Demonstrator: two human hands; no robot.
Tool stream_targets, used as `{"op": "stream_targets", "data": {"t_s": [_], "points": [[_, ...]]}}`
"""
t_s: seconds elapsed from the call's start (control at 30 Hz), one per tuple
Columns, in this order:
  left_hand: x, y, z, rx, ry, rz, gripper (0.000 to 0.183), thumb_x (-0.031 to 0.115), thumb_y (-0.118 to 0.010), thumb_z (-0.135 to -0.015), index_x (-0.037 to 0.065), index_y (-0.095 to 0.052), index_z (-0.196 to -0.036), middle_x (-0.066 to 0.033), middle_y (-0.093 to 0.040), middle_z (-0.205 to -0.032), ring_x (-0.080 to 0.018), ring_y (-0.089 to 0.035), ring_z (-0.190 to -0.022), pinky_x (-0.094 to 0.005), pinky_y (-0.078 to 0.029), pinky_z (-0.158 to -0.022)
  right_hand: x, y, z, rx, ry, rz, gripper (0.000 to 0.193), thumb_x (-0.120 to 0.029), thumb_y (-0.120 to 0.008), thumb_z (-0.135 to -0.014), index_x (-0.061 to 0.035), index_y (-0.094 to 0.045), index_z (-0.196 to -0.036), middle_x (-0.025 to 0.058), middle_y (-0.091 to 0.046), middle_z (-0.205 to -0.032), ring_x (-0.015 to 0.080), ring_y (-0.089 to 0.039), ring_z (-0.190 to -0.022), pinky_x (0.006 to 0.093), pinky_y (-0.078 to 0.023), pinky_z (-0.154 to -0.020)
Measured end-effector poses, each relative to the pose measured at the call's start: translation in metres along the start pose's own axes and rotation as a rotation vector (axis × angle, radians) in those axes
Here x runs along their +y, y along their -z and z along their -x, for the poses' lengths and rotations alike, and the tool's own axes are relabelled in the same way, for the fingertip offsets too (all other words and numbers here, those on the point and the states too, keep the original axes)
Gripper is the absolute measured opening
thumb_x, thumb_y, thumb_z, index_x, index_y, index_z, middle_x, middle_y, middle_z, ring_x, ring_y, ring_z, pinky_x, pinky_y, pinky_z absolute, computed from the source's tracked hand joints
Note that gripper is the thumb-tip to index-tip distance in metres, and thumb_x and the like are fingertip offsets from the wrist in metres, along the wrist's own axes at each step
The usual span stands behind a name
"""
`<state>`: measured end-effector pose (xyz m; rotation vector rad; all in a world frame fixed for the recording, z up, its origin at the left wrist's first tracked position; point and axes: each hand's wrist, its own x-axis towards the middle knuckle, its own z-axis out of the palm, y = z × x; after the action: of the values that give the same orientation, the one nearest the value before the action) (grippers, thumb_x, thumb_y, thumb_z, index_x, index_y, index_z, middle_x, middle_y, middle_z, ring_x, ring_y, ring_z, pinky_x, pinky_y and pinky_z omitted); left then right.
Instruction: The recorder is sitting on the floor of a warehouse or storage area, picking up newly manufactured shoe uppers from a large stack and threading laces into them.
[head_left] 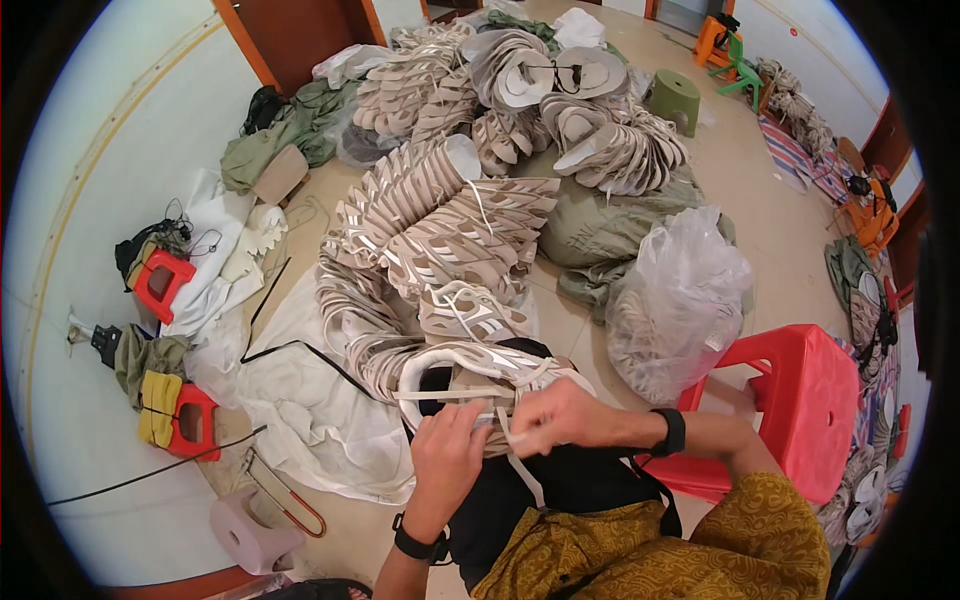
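On my lap lies a beige and white shoe upper point(470, 357) with a padded collar. My left hand point(450, 455) is closed at its near edge, thumb and fingers gripping the upper. Close beside it, my right hand point(560, 416) pinches a white shoelace point(508, 432) that runs out of the upper. The right hand's fingertips are partly turned from view. Just beyond lies another laced upper point(470, 312), next to a large heap of stacked shoe uppers point(470, 235).
A red plastic stool point(815, 415) stands at my right, near a clear plastic bag point(680, 300). White cloth point(310, 420) spreads at my left. Also left are a pink stool point(250, 530) and a hacksaw-like frame point(285, 490). A green stool point(674, 100) is farther off.
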<state>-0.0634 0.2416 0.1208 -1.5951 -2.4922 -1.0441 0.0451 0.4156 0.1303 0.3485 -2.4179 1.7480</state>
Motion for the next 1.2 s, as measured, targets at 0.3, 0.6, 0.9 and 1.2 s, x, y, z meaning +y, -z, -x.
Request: {"op": "stream_targets", "data": {"t_s": [0.3, 0.6, 0.9, 1.2], "points": [[-0.009, -0.01, -0.002, 0.043, -0.022, -0.085, 0.024, 0.012, -0.067, -0.072, 0.011, -0.062, -0.095, -0.0067, -0.054, -0.075, -0.0264, -0.052, -0.062, -0.0354, -0.041, -0.057, -0.015, -0.03, 0.024, -0.38, -0.235, -0.168, 0.048, -0.025, -0.071, -0.075, -0.0057, -0.055, -0.115, 0.0024, -0.052, -0.057, 0.0226, -0.054, -0.055, 0.0327, -0.043, -0.056], [-0.009, -0.014, -0.008, 0.033, 0.01, -0.088, 0.021, 0.009, -0.065, -0.073, 0.01, -0.063, -0.094, -0.0087, -0.057, -0.078, -0.0284, -0.057, -0.065, -0.0374, -0.045, -0.058, -0.083, -0.09, 0.024, -0.096, 0.798, -0.146, 0.013, -0.01, -0.055, -0.088, -0.0032, -0.062, -0.079, 0.0073, -0.053, -0.06, 0.0208, -0.049, -0.053, 0.0352, -0.039, -0.05], [-0.017, -0.028, -0.012, 0.084, -0.082, -0.224, 0.023, 0.016, -0.065, -0.072, 0.014, -0.062, -0.095, -0.0064, -0.054, -0.077, -0.0267, -0.054, -0.059, -0.036, -0.044, -0.054, -0.153, -0.154, 0.01, 0.058, 1.215, -0.272, 0.018, -0.016, -0.06, -0.079, -0.0042, -0.056, -0.067, 0.0069, -0.048, -0.061, 0.0226, -0.046, -0.065, 0.0354, -0.035, -0.06], [-0.013, -0.005, 0.0, -0.006, 0.067, -0.017, 0.021, 0.01, -0.066, -0.072, 0.01, -0.062, -0.093, -0.0078, -0.061, -0.085, -0.0277, -0.06, -0.077, -0.0356, -0.048, -0.066, -0.079, -0.041, -0.017, -0.414, 0.149, 0.355, 0.033, -0.026, -0.067, -0.067, -0.0109, -0.061, -0.095, 0.0072, -0.057, -0.084, 0.0291, -0.055, -0.081, 0.0411, -0.042, -0.071]]}}
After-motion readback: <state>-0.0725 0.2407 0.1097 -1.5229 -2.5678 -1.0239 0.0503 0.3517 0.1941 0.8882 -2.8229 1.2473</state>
